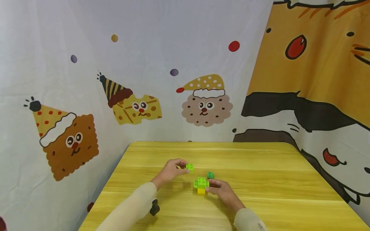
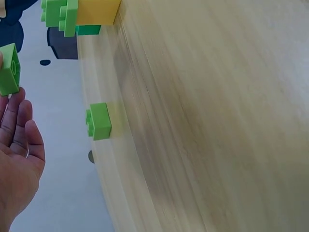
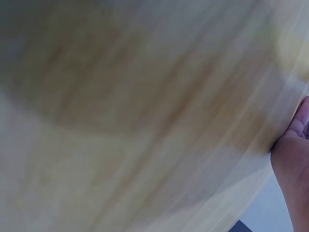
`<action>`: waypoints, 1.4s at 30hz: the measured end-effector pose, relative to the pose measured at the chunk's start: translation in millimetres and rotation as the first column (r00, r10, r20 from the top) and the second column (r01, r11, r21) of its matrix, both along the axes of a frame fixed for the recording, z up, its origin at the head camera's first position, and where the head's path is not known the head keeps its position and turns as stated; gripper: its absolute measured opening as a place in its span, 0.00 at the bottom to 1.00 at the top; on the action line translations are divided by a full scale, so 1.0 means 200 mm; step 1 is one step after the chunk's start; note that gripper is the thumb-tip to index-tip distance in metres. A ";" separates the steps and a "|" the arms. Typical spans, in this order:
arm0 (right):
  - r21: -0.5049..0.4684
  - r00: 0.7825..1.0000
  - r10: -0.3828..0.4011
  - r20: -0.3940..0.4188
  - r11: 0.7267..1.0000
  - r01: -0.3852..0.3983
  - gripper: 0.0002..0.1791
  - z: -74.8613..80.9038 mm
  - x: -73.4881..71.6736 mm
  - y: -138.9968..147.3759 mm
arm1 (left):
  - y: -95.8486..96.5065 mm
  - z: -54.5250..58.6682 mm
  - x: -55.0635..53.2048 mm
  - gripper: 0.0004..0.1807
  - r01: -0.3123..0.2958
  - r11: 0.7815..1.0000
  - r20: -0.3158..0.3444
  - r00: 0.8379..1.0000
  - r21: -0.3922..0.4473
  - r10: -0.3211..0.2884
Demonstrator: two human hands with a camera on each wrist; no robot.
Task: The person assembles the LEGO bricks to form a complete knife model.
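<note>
My left hand (image 1: 172, 170) pinches a lime green toy brick (image 1: 189, 167) by its side, raised above the table. In the left wrist view the held brick (image 2: 8, 70) shows at the edge, its hollow underside partly visible. To its right stands a small stack of building blocks (image 1: 201, 182), lime green on top and yellow at the base. With thumb and fingers my right hand (image 1: 224, 191) grips the stack's right side. Another lime green brick (image 2: 100, 121) lies on the table, seen in the left wrist view. A dark green brick (image 1: 211, 175) sits just behind the stack.
The wood-grain table (image 1: 274, 186) extends around both hands. A black device (image 1: 154, 207) shows by the left sleeve. A cloth printed with cartoon figures (image 1: 202, 48) hangs behind the table. The right wrist view shows mostly tabletop, with the hand at its right edge.
</note>
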State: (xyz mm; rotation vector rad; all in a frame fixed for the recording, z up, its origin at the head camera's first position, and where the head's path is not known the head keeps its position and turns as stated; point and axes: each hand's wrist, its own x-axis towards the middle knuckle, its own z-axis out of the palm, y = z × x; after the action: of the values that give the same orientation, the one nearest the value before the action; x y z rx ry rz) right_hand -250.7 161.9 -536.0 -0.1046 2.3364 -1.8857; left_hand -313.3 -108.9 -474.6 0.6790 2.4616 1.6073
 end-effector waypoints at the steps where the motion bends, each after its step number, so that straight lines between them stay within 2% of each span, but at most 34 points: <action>1: 0.003 1.000 -0.007 0.001 1.000 0.007 0.26 0.00 0.00 0.00 | 0.01 0.00 0.00 0.15 0.000 1.000 0.000 1.000 0.002 0.000; 9: -0.003 1.000 0.006 0.002 1.000 -0.006 0.27 0.01 0.01 0.00 | 0.06 0.01 0.01 0.14 -0.024 0.999 0.003 1.000 -0.023 0.024; 22: 0.014 1.000 0.004 0.023 1.000 -0.004 0.28 0.02 0.01 0.00 | 0.13 0.01 0.03 0.14 0.003 0.999 -0.030 1.000 -0.038 -0.004; 30: 0.039 1.000 0.005 0.010 0.999 -0.006 0.28 0.02 0.00 0.00 | 0.15 0.00 0.04 0.14 0.005 0.999 -0.021 1.000 -0.048 -0.006; 42: 0.010 0.999 0.021 0.023 1.000 -0.022 0.27 0.03 0.01 0.00 | 0.18 -0.01 0.06 0.15 0.023 0.998 -0.005 1.000 -0.051 -0.023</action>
State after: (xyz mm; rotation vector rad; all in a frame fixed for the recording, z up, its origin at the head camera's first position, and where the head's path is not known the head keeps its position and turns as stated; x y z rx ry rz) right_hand -248.5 161.8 -530.1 -0.1055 2.3201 -1.8549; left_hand -301.3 -72.5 -476.8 0.7027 2.4799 1.5310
